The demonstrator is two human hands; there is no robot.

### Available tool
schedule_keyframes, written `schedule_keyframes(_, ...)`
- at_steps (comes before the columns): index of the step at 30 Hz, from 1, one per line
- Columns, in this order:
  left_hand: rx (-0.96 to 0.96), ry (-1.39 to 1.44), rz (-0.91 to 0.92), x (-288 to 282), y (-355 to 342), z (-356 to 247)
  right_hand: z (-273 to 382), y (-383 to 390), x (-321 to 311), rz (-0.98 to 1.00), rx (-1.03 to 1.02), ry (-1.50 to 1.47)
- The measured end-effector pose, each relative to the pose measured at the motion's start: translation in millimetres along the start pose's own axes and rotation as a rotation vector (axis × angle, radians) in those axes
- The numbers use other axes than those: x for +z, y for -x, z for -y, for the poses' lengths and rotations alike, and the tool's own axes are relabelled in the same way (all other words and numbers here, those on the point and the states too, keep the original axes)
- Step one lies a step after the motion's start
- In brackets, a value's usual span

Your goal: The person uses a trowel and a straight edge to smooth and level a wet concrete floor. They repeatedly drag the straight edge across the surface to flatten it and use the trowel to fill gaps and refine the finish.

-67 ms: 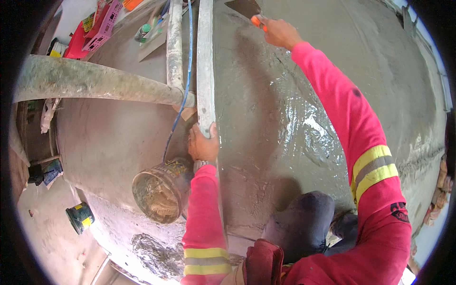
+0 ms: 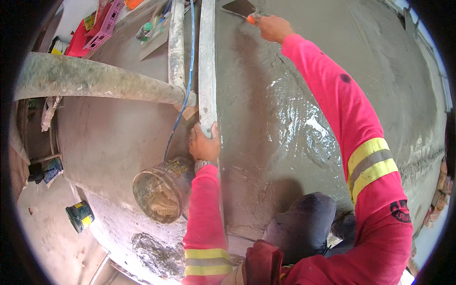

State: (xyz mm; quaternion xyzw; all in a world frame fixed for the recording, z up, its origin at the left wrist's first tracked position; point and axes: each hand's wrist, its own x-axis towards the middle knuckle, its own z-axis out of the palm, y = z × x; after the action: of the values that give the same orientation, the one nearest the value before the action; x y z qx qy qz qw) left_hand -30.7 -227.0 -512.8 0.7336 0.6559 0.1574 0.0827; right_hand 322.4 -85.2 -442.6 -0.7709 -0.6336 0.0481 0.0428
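Note:
My left hand point(image 2: 204, 142) is closed around the near end of a long, straight grey bar point(image 2: 207, 66), smeared with cement and running away from me. Farther off, on the right of the bar, my right hand point(image 2: 274, 28) grips a trowel point(image 2: 240, 7) by its orange handle. The trowel's blade points left, towards the bar, at the top edge of the picture. Below it spreads wet grey mortar point(image 2: 299, 118), rough and glossy in the middle and smoother farther out.
Beside my left forearm a dirty bucket point(image 2: 159, 192) lies tilted. A thick cement-crusted pole point(image 2: 99, 80) and a blue hose point(image 2: 186, 90) run left of the bar. A dark green bucket point(image 2: 80, 217) stands lower left; a pink crate point(image 2: 103, 26) is at upper left.
My right hand has moved slightly left and away from me, bringing the trowel's blade nearer the bar. My left hand keeps its hold on the bar.

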Motion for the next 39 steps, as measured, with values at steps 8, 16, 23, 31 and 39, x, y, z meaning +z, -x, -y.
schedule_keyframes(8, -0.019, -0.025, 0.055, -1.8, -1.4, -3.2, 2.9, 11.2, 35.5, -0.082, -0.121, 0.167)
schedule_keyframes(16, -0.023, -0.021, 0.07, -0.7, -1.6, -4.9, 1.6, 91.5, 35.3, -0.104, -0.212, 0.185)
schedule_keyframes(23, -0.05, -0.021, 0.066, -3.2, 0.5, -3.0, -2.1, 154.9, 32.6, -0.112, -0.286, 0.13)
schedule_keyframes(31, -0.042, 0.01, 0.123, -4.1, -2.1, -12.8, 0.6, 68.0, 41.5, -0.203, -0.07, 0.123)
schedule_keyframes(39, -0.073, -0.007, 0.098, -11.5, -0.7, -7.2, 25.5, 115.3, 28.8, -0.044, -0.136, 0.073)
